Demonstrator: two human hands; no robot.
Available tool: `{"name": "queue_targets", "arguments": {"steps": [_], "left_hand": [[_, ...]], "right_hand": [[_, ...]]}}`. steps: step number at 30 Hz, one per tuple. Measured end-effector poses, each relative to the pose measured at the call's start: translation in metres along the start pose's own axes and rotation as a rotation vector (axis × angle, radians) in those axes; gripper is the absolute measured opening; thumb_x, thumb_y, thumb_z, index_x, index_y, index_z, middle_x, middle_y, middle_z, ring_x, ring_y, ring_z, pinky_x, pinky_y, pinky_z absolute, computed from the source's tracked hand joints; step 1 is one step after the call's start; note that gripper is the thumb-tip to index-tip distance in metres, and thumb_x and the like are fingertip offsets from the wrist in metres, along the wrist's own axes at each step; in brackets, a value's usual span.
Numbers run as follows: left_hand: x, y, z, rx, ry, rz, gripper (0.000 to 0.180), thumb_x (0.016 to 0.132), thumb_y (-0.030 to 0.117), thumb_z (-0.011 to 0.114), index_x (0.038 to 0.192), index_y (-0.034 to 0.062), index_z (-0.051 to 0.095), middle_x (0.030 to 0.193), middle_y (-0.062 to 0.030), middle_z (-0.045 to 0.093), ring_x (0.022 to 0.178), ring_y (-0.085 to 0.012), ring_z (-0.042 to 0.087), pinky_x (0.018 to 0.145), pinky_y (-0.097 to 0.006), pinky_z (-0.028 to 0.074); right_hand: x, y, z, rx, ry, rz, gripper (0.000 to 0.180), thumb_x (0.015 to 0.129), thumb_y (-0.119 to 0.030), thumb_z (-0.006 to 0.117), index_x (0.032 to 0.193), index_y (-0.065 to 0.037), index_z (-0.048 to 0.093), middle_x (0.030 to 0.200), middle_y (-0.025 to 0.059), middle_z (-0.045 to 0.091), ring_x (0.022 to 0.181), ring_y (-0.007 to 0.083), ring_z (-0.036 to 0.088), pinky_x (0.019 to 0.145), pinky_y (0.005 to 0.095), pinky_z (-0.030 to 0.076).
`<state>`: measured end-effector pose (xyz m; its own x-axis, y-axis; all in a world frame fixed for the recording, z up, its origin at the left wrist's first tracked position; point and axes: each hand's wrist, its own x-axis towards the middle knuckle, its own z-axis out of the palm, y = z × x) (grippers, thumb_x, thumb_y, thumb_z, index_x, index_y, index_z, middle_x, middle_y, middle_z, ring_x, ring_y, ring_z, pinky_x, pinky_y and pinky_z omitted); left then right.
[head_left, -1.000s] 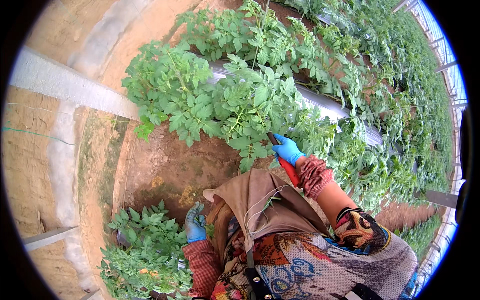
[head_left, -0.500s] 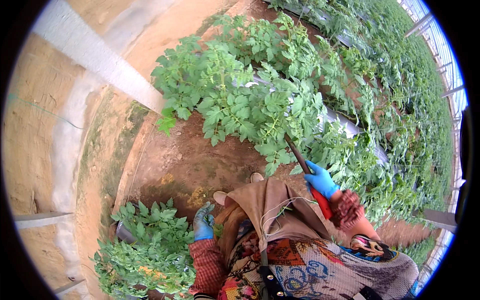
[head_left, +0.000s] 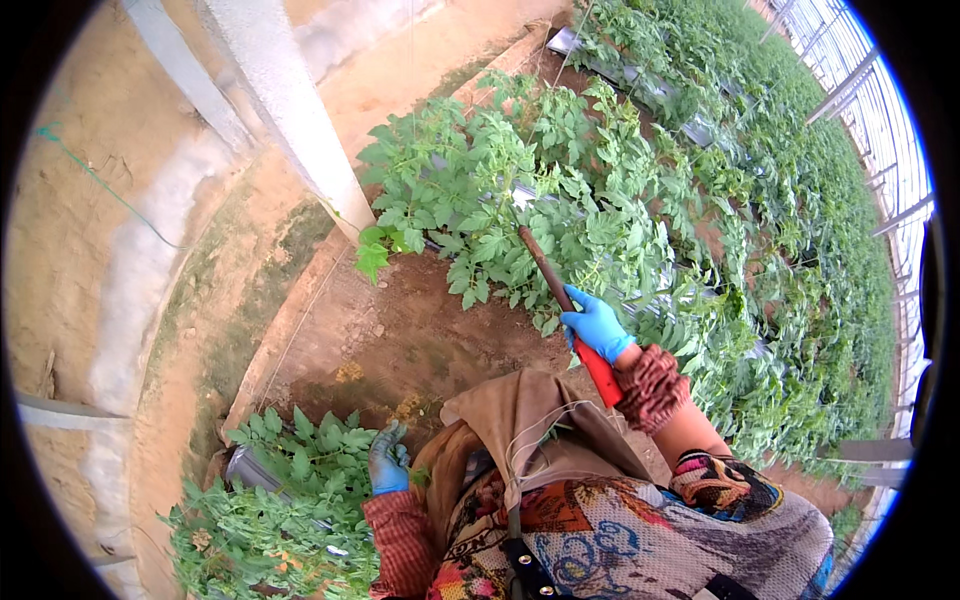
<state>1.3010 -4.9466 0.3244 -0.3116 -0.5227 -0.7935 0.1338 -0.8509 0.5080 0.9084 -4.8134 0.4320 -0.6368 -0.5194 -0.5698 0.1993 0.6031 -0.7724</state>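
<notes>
My right hand [head_left: 597, 328], in a blue glove, is closed around a dark rod [head_left: 543, 264] with a red handle [head_left: 597, 373]. The handle runs back along my wrist. The rod points up and left into a leafy tomato plant [head_left: 480, 190], and leaves hide its far tip. My left hand [head_left: 388, 458], gloved in blue and soiled at the fingers, hangs low beside another tomato plant [head_left: 285, 525]. Its fingers are loosely bent and apart, and I see nothing in them. A brown cloth apron [head_left: 545, 415] hangs at my waist, with a pale string lying over it.
A white post [head_left: 290, 110] rises just left of the far plant. Long rows of plants [head_left: 760, 210] fill the right side, over shiny film. A low earthen kerb [head_left: 290, 330] and a tan wall [head_left: 70, 270] stand at left. Bare soil [head_left: 450, 330] lies between the plants.
My right hand has moved left and slightly up, and the rod now reaches farther left into the plant. My left hand has shifted a little down and left. The view has turned slightly.
</notes>
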Motion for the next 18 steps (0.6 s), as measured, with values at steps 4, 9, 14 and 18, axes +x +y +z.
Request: {"name": "queue_targets", "arguments": {"steps": [4,9,14,18], "left_hand": [[-0.005,0.007,-0.042,-0.097,-0.008,0.038,0.035,0.081,0.017,0.051,0.114,0.0053,0.058,0.103,-0.0079,0.062,0.054,-0.0075,0.037,0.048,-0.021,0.029],[-0.010,-0.001,-0.074,-0.067,0.126,0.018,0.034,0.082,0.018,0.050,0.112,0.0046,0.060,0.099,-0.0069,0.063,0.054,-0.0075,0.037,0.048,-0.021,0.029],[-0.004,-0.002,-0.077,-0.100,0.094,0.008,0.032,0.082,0.018,0.051,0.110,0.0049,0.061,0.098,-0.0070,0.064,0.053,-0.0079,0.036,0.048,-0.020,0.029],[0.012,-0.001,-0.071,-0.086,0.079,-0.022,0.034,0.084,0.020,0.051,0.114,0.0057,0.058,0.103,-0.0080,0.063,0.053,-0.0084,0.036,0.048,-0.021,0.029]], "right_hand": [[0.021,-0.006,0.022,0.065,0.022,-0.022,0.060,0.081,-0.002,0.054,0.137,-0.006,0.034,0.072,0.0079,0.061,0.048,0.0136,0.055,0.044,0.0285,0.047],[0.015,-0.008,0.038,0.036,0.072,-0.042,0.059,0.080,-0.002,0.053,0.137,-0.005,0.035,0.073,0.0083,0.061,0.048,0.0140,0.056,0.044,0.0291,0.047],[0.016,-0.010,0.041,0.035,0.097,-0.004,0.059,0.081,-0.004,0.053,0.137,-0.005,0.035,0.071,0.0076,0.060,0.047,0.0139,0.055,0.044,0.0285,0.047],[0.015,-0.017,0.036,0.068,0.074,-0.010,0.060,0.081,-0.004,0.054,0.137,-0.006,0.034,0.069,0.0071,0.060,0.048,0.0133,0.055,0.044,0.0280,0.047]]}}
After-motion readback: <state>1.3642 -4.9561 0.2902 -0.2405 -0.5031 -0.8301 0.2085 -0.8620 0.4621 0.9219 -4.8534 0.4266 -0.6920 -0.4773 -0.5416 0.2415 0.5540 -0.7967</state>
